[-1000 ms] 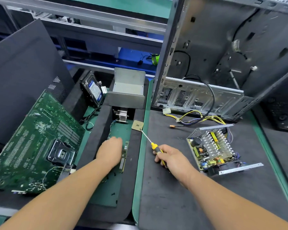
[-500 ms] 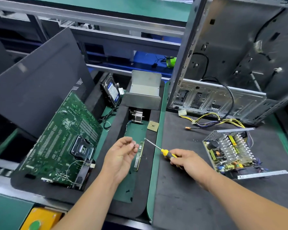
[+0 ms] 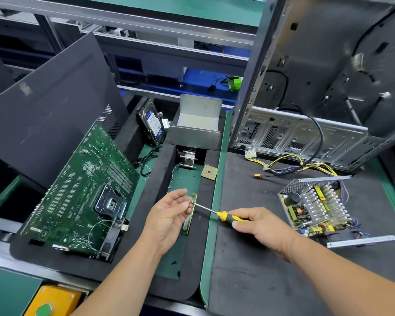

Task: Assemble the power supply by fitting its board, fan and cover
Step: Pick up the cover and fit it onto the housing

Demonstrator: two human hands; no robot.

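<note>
The open power supply (image 3: 317, 206) lies on the dark mat at the right, its board and heat sinks exposed and its mesh wall upright at the back. A grey bent metal cover (image 3: 197, 127) stands at the head of the foam tray. My right hand (image 3: 258, 226) grips a yellow-handled screwdriver (image 3: 214, 212), its tip pointing left. My left hand (image 3: 169, 215) is palm-up over the tray and pinches a small screw (image 3: 190, 202) right at the screwdriver's tip.
A green motherboard (image 3: 82, 192) leans in the left foam tray (image 3: 144, 279). A hard drive (image 3: 152, 124), a heat sink (image 3: 188, 157), a CPU chip (image 3: 209, 172) and a memory stick (image 3: 188, 221) lie nearby. The open computer case (image 3: 306, 110) with loose yellow cables (image 3: 290, 164) stands at the back right.
My left hand lifted off the tray floor with a small screw and turned palm-up. The right hand swung the screwdriver's tip over to meet the screw.
</note>
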